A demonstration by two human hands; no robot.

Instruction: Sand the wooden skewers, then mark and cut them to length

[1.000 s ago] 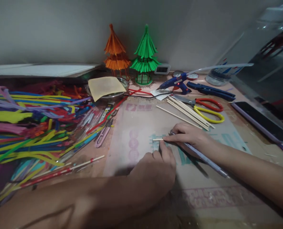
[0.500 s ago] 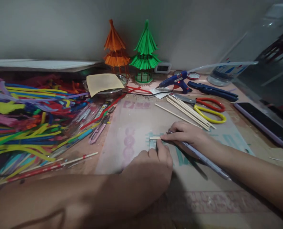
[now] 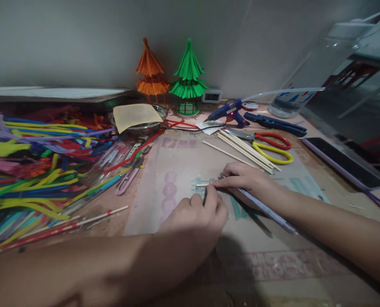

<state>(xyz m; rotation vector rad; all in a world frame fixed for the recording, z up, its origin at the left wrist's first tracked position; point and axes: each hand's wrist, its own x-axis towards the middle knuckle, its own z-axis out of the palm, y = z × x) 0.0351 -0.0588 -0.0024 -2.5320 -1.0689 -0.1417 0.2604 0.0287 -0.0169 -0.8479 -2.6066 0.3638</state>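
A short pale wooden stick [image 3: 202, 185] lies over the plastic sheet, its left end sticking out past my fingers. My left hand [image 3: 196, 219] is closed with bent fingers, the fingertips at the stick's right part. From the other side my right hand [image 3: 245, 181] meets it, forefinger stretched to the same spot. A slim pale-purple pen-like tool [image 3: 266, 211] is held in my right hand, slanting down to the right under the palm. The tool's front end shows only partly by the knuckles. Just behind lie several longer wooden sticks [image 3: 245, 149].
Orange [image 3: 150, 70] and green [image 3: 189, 72] pipe-cleaner towers stand at the wall. A glue gun [image 3: 230, 111], dark-blue cutter [image 3: 274, 123], scissors [image 3: 273, 153] and phone [image 3: 343, 164] lie behind and right. Coloured pipe cleaners [image 3: 45, 183] and a pink craft knife [image 3: 128, 181] are left.
The view has shifted slightly, so the scene sits lower and further left. My left forefinger has bent more at the stick. The right hand keeps its hold on the purple tool.
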